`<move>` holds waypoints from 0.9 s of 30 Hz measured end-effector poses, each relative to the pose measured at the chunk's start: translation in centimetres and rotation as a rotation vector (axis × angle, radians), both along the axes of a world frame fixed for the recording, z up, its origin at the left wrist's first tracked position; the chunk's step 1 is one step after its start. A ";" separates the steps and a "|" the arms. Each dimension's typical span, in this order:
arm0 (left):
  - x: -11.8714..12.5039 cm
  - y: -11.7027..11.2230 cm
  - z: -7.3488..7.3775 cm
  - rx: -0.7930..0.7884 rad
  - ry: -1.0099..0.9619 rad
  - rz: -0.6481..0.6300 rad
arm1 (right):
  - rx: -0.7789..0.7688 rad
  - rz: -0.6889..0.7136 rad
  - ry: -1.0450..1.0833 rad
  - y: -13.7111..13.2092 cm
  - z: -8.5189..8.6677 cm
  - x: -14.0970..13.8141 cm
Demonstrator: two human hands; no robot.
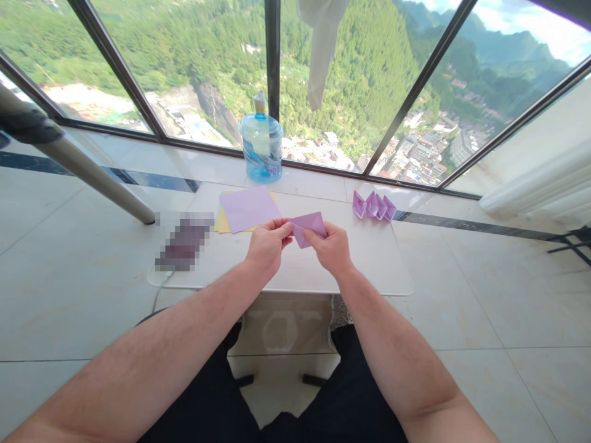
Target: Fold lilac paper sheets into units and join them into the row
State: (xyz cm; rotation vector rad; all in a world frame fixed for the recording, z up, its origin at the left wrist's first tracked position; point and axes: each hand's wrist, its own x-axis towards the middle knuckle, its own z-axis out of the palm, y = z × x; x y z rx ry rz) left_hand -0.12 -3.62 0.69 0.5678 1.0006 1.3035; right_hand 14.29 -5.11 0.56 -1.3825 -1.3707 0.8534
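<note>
Between my two hands, a folded piece of purple paper (pixel 308 225) is held up over the white table (pixel 364 264). My left hand (pixel 269 244) pinches its left corner between thumb and fingers. On the right side, my right hand (pixel 330 246) grips it with the thumb lying across the front face. Some of the fingers behind the paper are hidden. Flat sheets of paper (pixel 249 208), purple on top with yellow and blue edges below, lie just beyond my left hand. Several folded purple paper shapes (pixel 375 206) stand in a row at the table's far right.
A blue water jug (pixel 261 147) stands by the window behind the table. At the table's left lies a pixelated dark object (pixel 183 243) with a cable (pixel 159 289). A slanting pole (pixel 92 157) rises at the left, and a white curtain (pixel 530 175) hangs at the right.
</note>
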 end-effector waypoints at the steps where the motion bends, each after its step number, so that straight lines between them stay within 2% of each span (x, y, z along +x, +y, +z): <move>1: 0.0 0.0 0.0 -0.002 0.002 -0.003 | 0.000 -0.002 0.006 0.0 0.0 0.0; 15: 0.1 -0.2 0.4 -0.001 -0.001 0.032 | -0.002 -0.009 0.010 0.0 0.2 -0.3; 18: 0.1 -0.3 0.4 0.026 -0.003 -0.045 | -0.004 -0.021 0.016 0.1 0.3 -0.2; 22: 0.1 -0.4 0.1 0.100 0.112 -0.200 | -0.007 -0.010 0.010 0.1 0.5 -0.1; 24: 0.1 -0.3 -0.2 0.116 0.136 -0.191 | -0.023 0.001 0.029 0.0 0.5 0.0; 27: 0.1 -0.1 -0.5 0.123 0.107 -0.112 | -0.065 0.000 0.088 -0.1 0.5 0.1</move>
